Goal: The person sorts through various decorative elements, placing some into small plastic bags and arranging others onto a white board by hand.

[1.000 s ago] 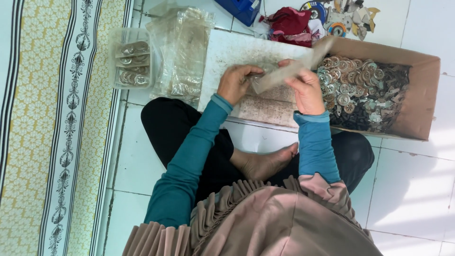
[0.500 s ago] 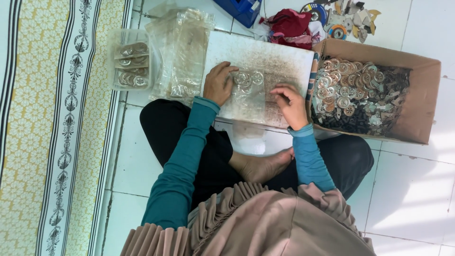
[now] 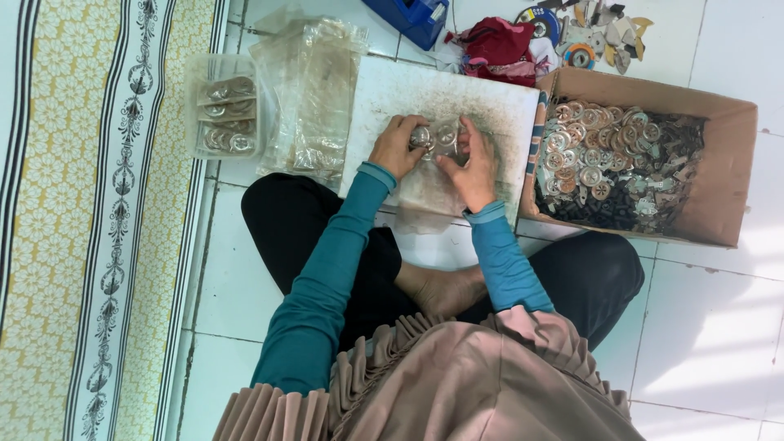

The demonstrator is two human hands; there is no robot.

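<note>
Both hands worked at a clear plastic bag (image 3: 429,184) of round metal discs on a white board (image 3: 490,102): left hand (image 3: 398,145) and right hand (image 3: 472,167) fingers pinched its top edge. Right of the fingers sat a cardboard box (image 3: 719,175) of discs (heaped); left lay spare bags (image 3: 314,90) and a small tray (image 3: 222,114).

Brown cardboard box (image 3: 719,171), open-topped, stands right of the white board, full of round metal discs. A clear plastic tub (image 3: 222,114) of discs stands far left. Clear plastic bags (image 3: 314,98) lie stacked beside the tub. Another clear bag (image 3: 430,184) lies on the board.
</note>
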